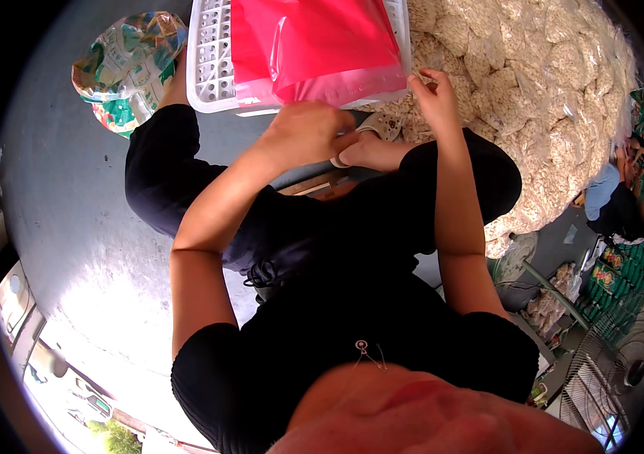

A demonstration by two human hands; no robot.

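A red plastic bag with a pale pink band lies flat on an upturned or shallow white perforated plastic crate at the top. My left hand is just below the bag's near edge, fingers curled; what they hold, if anything, is hidden. My right hand is by the bag's right corner, thumb and finger pinched near the crate's edge and the bagged goods; I cannot make out what is between them. Many clear bags of small beige pieces form a big heap at the right.
A colourful printed sack stands at upper left on grey floor. My legs are bent below the crate. A co-worker sits at right beside stacked green packs. A wire-cage fan stands at lower right.
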